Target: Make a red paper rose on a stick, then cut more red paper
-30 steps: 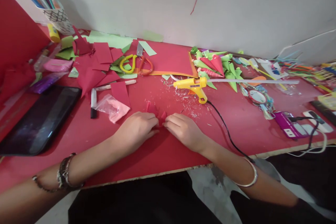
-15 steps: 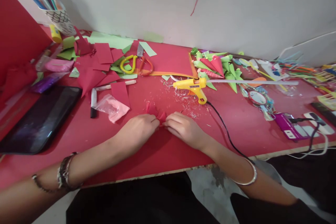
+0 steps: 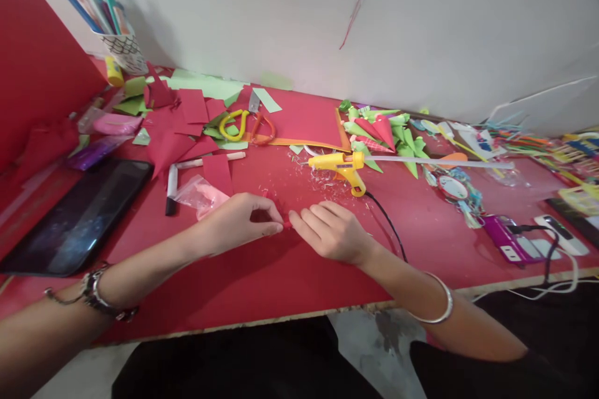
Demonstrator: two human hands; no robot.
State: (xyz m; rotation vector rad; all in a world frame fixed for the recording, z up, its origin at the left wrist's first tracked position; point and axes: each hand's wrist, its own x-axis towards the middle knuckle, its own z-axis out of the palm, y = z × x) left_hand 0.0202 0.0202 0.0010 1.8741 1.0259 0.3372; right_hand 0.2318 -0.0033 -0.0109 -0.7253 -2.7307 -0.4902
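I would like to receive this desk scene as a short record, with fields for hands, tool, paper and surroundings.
Left hand: left hand, thumb and forefinger curved toward each other near the right fingertips
Right hand: right hand, fingers curled, facing the left
Between hands: a small red piece seems present; unclear against the red table
Tool: yellow glue gun, lying beyond the right hand, long stick at its back
Paper: green and red cones, heaped beyond the glue gun
Far left corner: patterned cup holding pens

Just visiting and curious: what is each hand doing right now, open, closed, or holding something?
Left hand: thumb and fingertips close together; whether they grip anything cannot be told.
Right hand: fingers curled; whether closed on anything cannot be told.
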